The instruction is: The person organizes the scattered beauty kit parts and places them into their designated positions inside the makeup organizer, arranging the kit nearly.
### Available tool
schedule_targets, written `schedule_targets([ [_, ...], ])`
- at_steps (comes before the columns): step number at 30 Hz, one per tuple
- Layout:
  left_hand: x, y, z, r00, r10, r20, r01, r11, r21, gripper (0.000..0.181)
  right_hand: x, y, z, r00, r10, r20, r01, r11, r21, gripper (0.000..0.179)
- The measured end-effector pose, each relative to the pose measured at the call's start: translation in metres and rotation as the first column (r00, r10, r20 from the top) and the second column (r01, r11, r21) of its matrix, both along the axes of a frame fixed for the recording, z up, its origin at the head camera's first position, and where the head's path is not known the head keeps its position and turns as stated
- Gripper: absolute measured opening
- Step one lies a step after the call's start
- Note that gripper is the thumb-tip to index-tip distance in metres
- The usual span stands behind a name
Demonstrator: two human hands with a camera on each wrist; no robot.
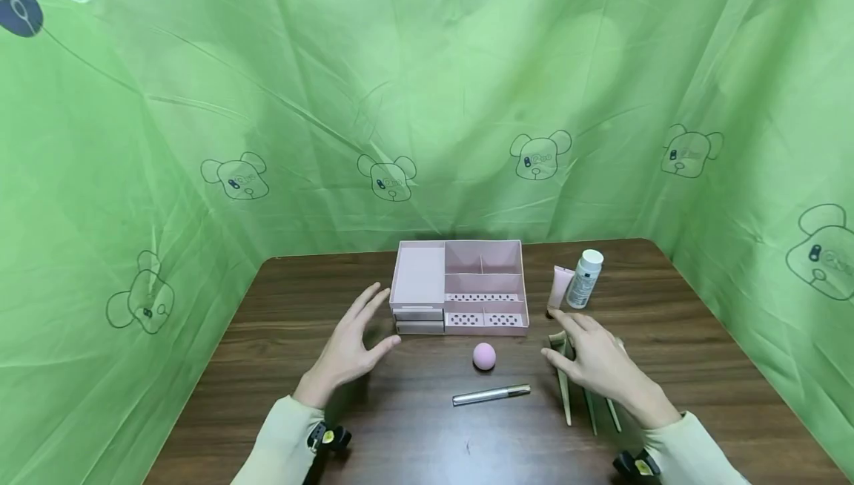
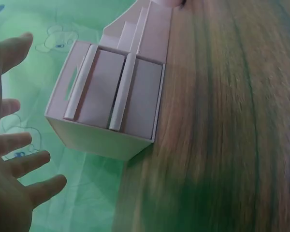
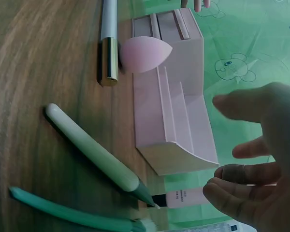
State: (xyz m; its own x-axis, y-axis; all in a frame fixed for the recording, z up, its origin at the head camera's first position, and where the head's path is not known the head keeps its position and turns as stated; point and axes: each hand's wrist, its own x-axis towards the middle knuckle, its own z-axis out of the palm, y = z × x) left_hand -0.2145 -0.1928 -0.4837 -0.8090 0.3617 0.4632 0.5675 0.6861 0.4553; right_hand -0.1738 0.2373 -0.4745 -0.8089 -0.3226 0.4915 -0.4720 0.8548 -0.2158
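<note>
A pink desk organizer (image 1: pixel 422 277) with drawers at its left and divided compartments at its right stands at the table's far side. My left hand (image 1: pixel 347 355) hovers just left of it, fingers spread and holding nothing. Over several green-handled makeup brushes (image 1: pixel 563 396) is my right hand (image 1: pixel 597 359), its fingers extended and partly hiding them. Its fingertips come near a small pink squeeze tube (image 1: pixel 560 286); in the right wrist view they overlap the tube (image 3: pixel 186 197), and contact is unclear. A pink makeup sponge (image 1: pixel 484 356) sits before the organizer, with a silver pen-like tube (image 1: pixel 490 395) nearer me.
A white-capped bottle (image 1: pixel 584 279) stands behind the squeeze tube at the right. The brown wooden table (image 1: pixel 414 440) is enclosed at the back and sides by a green curtain (image 1: pixel 454 99) with bear drawings.
</note>
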Motion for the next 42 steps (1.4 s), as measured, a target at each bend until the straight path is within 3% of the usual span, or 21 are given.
schedule_targets([
  [6,-0.017,0.006,-0.007,0.999,-0.016,0.046,0.007,0.984,0.18,0.069,-0.002,-0.003,-0.007,1.0,-0.012,0.017,0.012,1.0,-0.013,0.062],
  [12,-0.03,0.012,-0.017,0.979,-0.126,0.157,0.052,0.912,0.406,0.063,-0.005,-0.007,-0.015,0.996,-0.059,0.06,0.059,0.998,-0.001,0.055],
  [17,-0.035,0.016,-0.019,0.972,-0.161,0.17,0.059,0.87,0.489,0.061,-0.008,-0.009,-0.019,0.988,-0.114,0.102,0.113,0.994,0.009,0.053],
  [18,-0.034,0.018,-0.015,0.97,-0.166,0.175,0.058,0.866,0.497,0.06,-0.008,-0.01,-0.02,0.986,-0.125,0.111,0.125,0.992,0.011,0.052],
  [21,-0.028,0.023,-0.002,0.969,-0.164,0.186,0.053,0.87,0.49,0.058,-0.008,-0.01,-0.024,0.979,-0.155,0.13,0.154,0.988,0.02,0.054],
  [22,-0.029,0.024,-0.002,0.972,-0.148,0.182,0.044,0.877,0.478,0.057,-0.008,-0.01,-0.025,0.977,-0.164,0.134,0.162,0.986,0.025,0.054],
  [24,-0.032,0.024,-0.004,0.98,-0.115,0.163,0.028,0.887,0.46,0.055,-0.009,-0.01,-0.026,0.975,-0.179,0.135,0.175,0.984,0.039,0.053],
  [28,-0.045,0.022,-0.023,0.992,-0.047,0.12,-0.012,0.893,0.449,0.051,-0.009,-0.01,-0.027,0.969,-0.202,0.143,0.196,0.979,0.054,0.049],
  [32,-0.046,0.025,-0.022,0.993,-0.053,0.109,-0.005,0.88,0.474,0.05,-0.009,-0.01,-0.03,0.968,-0.203,0.145,0.199,0.979,0.043,0.04],
  [36,-0.039,0.03,-0.01,0.993,-0.075,0.092,0.019,0.867,0.498,0.047,-0.011,-0.011,-0.036,0.972,-0.188,0.142,0.185,0.982,0.033,0.028],
  [42,-0.03,0.035,0.006,0.996,-0.036,0.082,-0.006,0.891,0.453,0.044,-0.011,-0.013,-0.04,0.97,-0.176,0.166,0.172,0.984,0.036,0.02],
])
